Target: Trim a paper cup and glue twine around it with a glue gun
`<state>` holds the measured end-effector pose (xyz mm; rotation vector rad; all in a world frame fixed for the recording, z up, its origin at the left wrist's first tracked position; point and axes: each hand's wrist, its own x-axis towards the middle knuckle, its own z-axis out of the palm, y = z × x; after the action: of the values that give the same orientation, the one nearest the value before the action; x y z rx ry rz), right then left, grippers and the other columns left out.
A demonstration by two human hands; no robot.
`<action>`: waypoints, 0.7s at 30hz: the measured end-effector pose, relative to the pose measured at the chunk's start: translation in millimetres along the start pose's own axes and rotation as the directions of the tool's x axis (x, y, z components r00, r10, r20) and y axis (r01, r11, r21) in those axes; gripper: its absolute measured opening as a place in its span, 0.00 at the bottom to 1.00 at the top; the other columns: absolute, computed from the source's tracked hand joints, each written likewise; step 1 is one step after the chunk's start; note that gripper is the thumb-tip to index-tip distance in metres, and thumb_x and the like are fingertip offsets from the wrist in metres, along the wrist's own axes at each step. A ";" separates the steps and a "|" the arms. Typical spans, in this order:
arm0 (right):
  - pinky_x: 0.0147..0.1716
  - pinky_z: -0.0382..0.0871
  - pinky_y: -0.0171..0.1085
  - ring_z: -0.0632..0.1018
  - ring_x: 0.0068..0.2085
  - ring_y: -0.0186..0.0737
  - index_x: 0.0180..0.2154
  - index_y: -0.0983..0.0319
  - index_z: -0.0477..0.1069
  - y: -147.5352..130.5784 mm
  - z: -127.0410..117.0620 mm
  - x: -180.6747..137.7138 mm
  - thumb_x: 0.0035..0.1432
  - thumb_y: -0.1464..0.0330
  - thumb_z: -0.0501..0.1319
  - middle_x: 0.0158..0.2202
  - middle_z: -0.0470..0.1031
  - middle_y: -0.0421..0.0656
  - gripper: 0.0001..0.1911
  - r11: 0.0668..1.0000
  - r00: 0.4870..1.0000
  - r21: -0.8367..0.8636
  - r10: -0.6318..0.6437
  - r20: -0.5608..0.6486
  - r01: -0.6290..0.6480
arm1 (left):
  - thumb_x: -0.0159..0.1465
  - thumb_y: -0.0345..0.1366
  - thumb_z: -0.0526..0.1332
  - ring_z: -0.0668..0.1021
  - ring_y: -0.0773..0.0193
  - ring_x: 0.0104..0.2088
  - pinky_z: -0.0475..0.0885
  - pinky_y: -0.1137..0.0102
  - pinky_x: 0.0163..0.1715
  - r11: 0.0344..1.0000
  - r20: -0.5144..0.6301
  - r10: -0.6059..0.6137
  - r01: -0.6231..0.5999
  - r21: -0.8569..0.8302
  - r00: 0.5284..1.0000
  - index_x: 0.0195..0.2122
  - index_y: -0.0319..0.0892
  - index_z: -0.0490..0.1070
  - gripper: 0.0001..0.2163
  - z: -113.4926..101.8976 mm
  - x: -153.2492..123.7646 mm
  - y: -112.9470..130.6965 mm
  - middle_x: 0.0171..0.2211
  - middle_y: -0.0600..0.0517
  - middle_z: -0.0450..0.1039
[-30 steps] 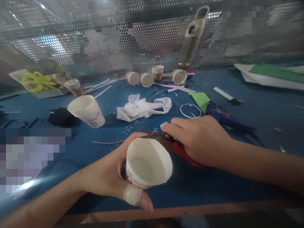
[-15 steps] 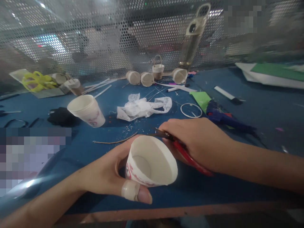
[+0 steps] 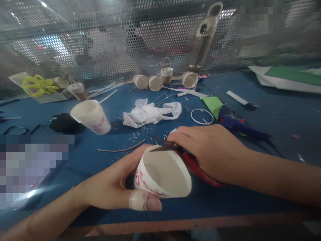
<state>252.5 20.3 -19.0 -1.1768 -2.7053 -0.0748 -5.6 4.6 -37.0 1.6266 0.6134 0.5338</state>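
Note:
My left hand (image 3: 114, 187) is wrapped round a white paper cup (image 3: 163, 174) with red print, tipped on its side with its mouth facing me and to the right. A plaster is on that thumb. My right hand (image 3: 208, 147) grips red-handled scissors (image 3: 175, 149), whose dark blades are parted at the cup's far rim. Both hands are just above the near edge of the blue table (image 3: 276, 117).
A stack of paper cups (image 3: 90, 117) leans at the left. White lace (image 3: 150, 113), a cut ring (image 3: 202, 116), a blue glue gun (image 3: 238, 124), green paper (image 3: 213, 104), small cup baskets (image 3: 167, 75), yellow scissors (image 3: 37, 85) and a string (image 3: 120, 149) lie about. Perforated mesh stands behind.
The cup has tipped further to the right in my left hand. The scissor blades have opened and moved onto its far rim.

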 end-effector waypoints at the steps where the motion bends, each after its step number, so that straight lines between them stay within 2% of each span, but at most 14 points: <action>1: 0.26 0.49 0.38 0.77 0.31 0.40 0.46 0.59 0.74 0.1 0.3 0.2 0.62 0.76 0.55 0.37 0.81 0.43 0.14 1.000 1.000 0.000 -0.010 -0.011 0.010 | 0.61 0.43 0.71 0.77 0.50 0.49 0.76 0.60 0.49 1.000 0.017 -0.001 0.001 0.000 1.000 0.62 0.47 0.67 0.29 -0.2 0.2 -0.1 0.50 0.46 0.74; 9: 0.26 0.47 0.36 0.75 0.29 0.39 0.45 0.59 0.74 1.1 -3.2 0.4 0.60 0.77 0.54 0.35 0.79 0.42 0.16 0.999 0.999 -0.029 -0.035 -0.012 0.035 | 0.62 0.37 0.70 0.78 0.54 0.49 0.77 0.65 0.49 0.989 0.098 0.095 -0.105 0.102 0.991 0.64 0.50 0.65 0.29 -5.6 1.7 2.7 0.53 0.49 0.74; 14: 0.25 0.44 0.37 0.73 0.28 0.38 0.43 0.59 0.75 1.6 -6.4 1.6 0.61 0.76 0.55 0.33 0.79 0.42 0.14 0.999 0.999 -0.038 -0.021 -0.028 0.020 | 0.59 0.32 0.72 0.76 0.52 0.54 0.74 0.64 0.55 0.977 0.040 0.130 -0.134 0.165 0.991 0.67 0.52 0.62 0.35 -5.6 0.4 0.9 0.58 0.49 0.72; 18: 0.25 0.45 0.37 0.74 0.29 0.39 0.44 0.59 0.75 2.2 -7.4 2.1 0.62 0.72 0.56 0.34 0.78 0.43 0.12 0.999 0.999 -0.051 -0.002 -0.050 -0.001 | 0.60 0.33 0.72 0.76 0.49 0.57 0.72 0.60 0.59 0.964 -0.029 0.158 -0.148 0.219 0.987 0.67 0.52 0.60 0.36 -3.7 0.6 -0.3 0.62 0.47 0.70; 21: 0.25 0.44 0.37 0.72 0.27 0.39 0.42 0.60 0.76 3.2 -4.4 1.6 0.63 0.73 0.54 0.32 0.77 0.43 0.12 0.997 0.994 -0.080 -0.033 -0.103 0.025 | 0.60 0.33 0.72 0.74 0.48 0.59 0.69 0.57 0.62 0.953 -0.061 0.204 -0.183 0.243 0.977 0.66 0.52 0.62 0.35 -1.0 1.4 -2.2 0.63 0.47 0.69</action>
<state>254.5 23.1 -14.5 -1.1218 -2.6504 -0.2413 -5.4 6.4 -39.1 1.9099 0.6015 0.6988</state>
